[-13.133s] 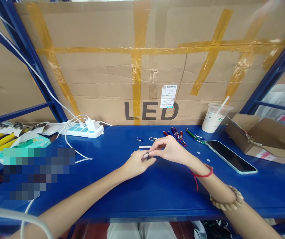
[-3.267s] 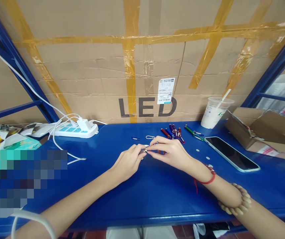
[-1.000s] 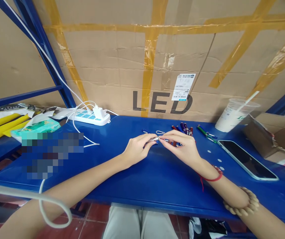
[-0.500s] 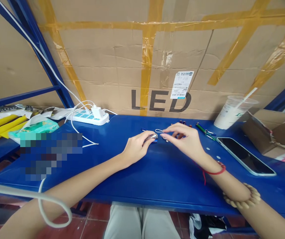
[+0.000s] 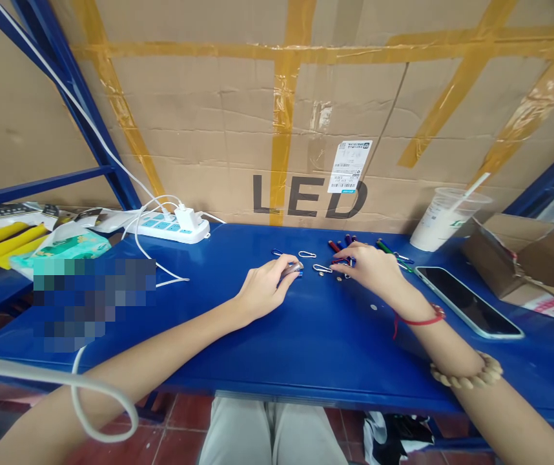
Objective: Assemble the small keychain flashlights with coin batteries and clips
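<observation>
My left hand (image 5: 267,290) is closed on a small silver cylinder (image 5: 296,266), its rounded end showing past the fingertips. A blue piece (image 5: 299,274) shows just under it; whether it is part of the cylinder I cannot tell. My right hand (image 5: 371,268) is low over the table, thumb and forefinger apart, with nothing visibly gripped. By its fingertips lies a silver carabiner (image 5: 322,268), and another silver carabiner (image 5: 307,254) rests between the hands. Behind my left hand is a blue carabiner (image 5: 276,252). Small red and blue tubes (image 5: 335,246) lie partly hidden behind my right hand.
On the right are green tubes with clips (image 5: 393,252), a phone (image 5: 468,302), a drink cup (image 5: 444,223) and an open carton (image 5: 523,258). Small discs (image 5: 373,307) dot the table. Leftward sit a power strip (image 5: 161,226), cables and yellow strips (image 5: 6,248). Cardboard (image 5: 199,129) stands behind.
My right hand has drawn back from the silver carabiner between the hands, rightward toward the tubes. A second silver carabiner now shows by its fingertips. My left hand keeps its hold.
</observation>
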`<state>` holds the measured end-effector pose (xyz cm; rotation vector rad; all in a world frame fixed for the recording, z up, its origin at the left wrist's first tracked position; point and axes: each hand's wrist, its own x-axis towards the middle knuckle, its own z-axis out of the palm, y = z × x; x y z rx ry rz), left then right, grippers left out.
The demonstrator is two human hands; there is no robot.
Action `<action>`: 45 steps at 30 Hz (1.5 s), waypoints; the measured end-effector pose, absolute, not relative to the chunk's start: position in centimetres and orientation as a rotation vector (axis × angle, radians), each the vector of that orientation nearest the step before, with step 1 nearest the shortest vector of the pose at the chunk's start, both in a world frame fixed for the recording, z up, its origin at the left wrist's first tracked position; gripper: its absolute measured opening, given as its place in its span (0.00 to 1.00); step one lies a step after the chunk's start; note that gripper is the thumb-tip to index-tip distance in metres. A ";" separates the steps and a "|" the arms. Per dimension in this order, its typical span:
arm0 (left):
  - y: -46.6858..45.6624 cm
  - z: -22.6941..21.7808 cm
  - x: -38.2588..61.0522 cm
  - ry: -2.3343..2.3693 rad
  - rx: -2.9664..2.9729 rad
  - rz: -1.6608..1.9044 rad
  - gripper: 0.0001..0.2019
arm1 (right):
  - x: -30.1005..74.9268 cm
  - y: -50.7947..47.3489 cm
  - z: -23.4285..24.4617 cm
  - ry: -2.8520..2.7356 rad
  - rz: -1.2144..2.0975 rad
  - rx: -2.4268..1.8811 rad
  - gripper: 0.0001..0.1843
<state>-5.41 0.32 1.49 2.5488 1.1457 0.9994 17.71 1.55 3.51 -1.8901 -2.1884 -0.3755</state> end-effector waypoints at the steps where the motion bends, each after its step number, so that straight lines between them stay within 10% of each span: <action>1: 0.3 1.5 -5.4 1.149 2.551 1.001 0.10 | 18.1 1.7 3.5 -2.165 -0.401 -1.957 0.14; 19: 0.3 1.6 -5.3 1.172 2.551 0.964 0.10 | 18.7 2.3 3.1 -2.043 -0.268 -1.981 0.04; 29: 0.7 1.2 -5.3 1.110 2.532 0.897 0.11 | 14.0 0.1 3.6 -1.964 0.478 -1.046 0.12; 45: 1.0 0.6 -5.5 1.041 2.448 0.744 0.04 | 13.6 0.2 2.1 -1.904 0.492 -1.300 0.10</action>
